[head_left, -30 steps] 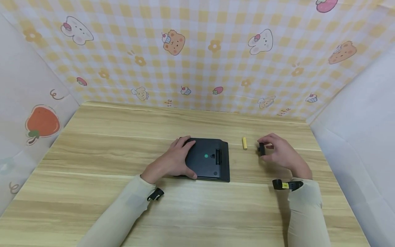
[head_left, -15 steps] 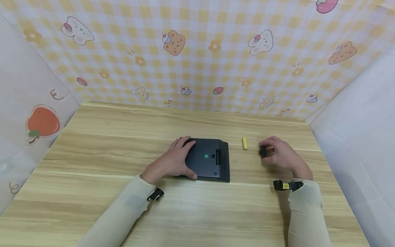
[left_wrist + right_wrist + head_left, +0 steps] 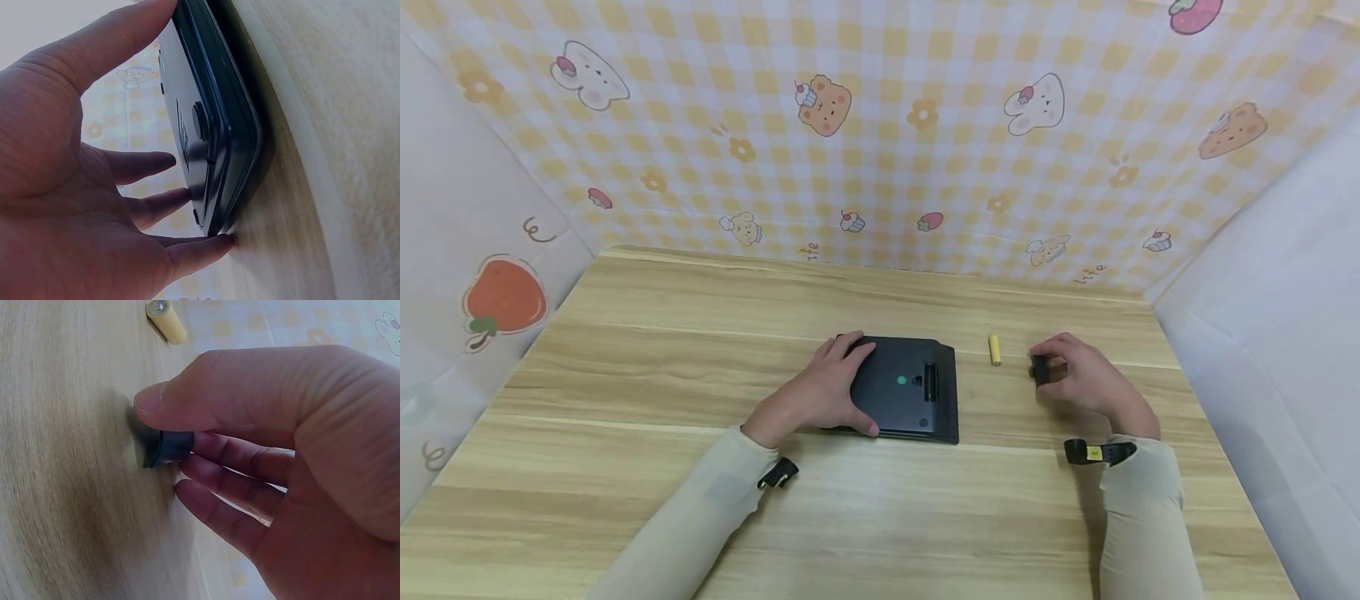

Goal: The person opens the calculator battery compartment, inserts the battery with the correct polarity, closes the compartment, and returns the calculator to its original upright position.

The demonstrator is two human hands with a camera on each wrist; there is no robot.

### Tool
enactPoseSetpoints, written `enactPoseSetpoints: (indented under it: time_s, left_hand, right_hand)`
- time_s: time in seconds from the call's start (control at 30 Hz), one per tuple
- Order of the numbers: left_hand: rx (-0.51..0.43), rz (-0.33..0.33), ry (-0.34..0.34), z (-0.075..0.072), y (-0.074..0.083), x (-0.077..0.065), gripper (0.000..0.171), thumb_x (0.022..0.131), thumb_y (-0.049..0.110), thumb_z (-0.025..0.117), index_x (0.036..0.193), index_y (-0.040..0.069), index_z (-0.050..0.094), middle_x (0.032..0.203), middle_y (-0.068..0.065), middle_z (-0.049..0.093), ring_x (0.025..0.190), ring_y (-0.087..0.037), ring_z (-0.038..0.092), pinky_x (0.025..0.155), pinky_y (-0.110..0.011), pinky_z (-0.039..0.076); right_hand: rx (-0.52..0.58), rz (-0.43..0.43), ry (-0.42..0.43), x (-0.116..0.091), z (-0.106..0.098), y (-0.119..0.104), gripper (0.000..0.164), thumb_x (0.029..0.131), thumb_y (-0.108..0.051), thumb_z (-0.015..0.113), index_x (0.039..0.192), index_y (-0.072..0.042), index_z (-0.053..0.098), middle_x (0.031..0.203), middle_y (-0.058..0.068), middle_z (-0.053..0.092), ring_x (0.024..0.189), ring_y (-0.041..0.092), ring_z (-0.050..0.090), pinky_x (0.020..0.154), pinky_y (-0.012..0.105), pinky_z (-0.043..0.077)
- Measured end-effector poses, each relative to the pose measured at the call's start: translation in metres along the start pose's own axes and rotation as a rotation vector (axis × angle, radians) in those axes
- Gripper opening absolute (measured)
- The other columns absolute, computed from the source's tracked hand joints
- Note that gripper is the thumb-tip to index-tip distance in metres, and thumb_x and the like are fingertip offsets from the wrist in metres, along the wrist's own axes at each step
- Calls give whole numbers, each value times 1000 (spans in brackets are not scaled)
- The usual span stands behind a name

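A yellow-and-white checked cloth (image 3: 880,150) fills the upper part of the head view, above a wood-grain table (image 3: 662,358) that spreads across the middle and bottom. A flat black device (image 3: 887,400), probably a calculator lying face down, sits just below the centre of the frame. From its left, the left hand (image 3: 823,387) spans it in a wide grip, thumb at the near edge and fingers toward the far one. At right of centre, the right hand (image 3: 1090,375) has a narrow grip, a small black piece (image 3: 1040,369) pinched between thumb and fingertips. A slot-like compartment (image 3: 931,383) shows uncovered near the device's right end. Between device and right hand a yellow battery (image 3: 995,350) lies loose on the table.

The step in hand looks like steadying the device while handling the small piece, perhaps the compartment's cover; the next move would call for a secure pinch and a device that does not slide.

The fingers hide much of the piece, so its full shape, and whether it touches the table, cannot be told. The compartment's inside is too dark to read, and the device's left end is covered by the hand.
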State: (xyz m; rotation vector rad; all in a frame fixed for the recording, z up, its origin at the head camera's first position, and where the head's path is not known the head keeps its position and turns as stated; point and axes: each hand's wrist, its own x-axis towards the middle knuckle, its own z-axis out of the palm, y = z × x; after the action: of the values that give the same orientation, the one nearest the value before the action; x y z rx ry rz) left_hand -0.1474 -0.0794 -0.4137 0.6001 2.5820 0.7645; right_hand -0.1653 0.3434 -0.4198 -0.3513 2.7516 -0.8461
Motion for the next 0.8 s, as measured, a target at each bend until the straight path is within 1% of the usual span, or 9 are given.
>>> enactPoseSetpoints:
  time_s: [0.2, 0.57, 0.8]
  left_hand:
    - [4, 6, 2, 0, 0, 0, 122, 78, 41, 103, 172, 4, 34, 181, -17, 17, 164, -50, 15, 126, -64, 31]
    - [-1, 7, 2, -1, 1, -1, 122, 78, 40, 103, 172, 4, 34, 181, -18, 17, 164, -51, 15, 126, -64, 31]
    - [-5, 9, 4, 0, 0, -1, 122, 78, 40, 103, 172, 4, 34, 181, -18, 16, 164, -51, 15, 126, -64, 31]
  right_hand:
    - [-3, 2, -5, 0, 1, 1, 61, 83, 2, 91, 138, 9, 67, 137, 26, 59, 118, 49, 68, 99, 65, 55]
    - [-23, 4, -2, 0, 1, 0, 60, 82, 2, 91, 137, 8, 68, 136, 26, 59, 116, 48, 68, 98, 64, 56]
    - [-19, 7, -5, 0, 0, 0, 63, 82, 1, 91, 140, 8, 67, 136, 26, 59, 117, 48, 67, 98, 63, 56]
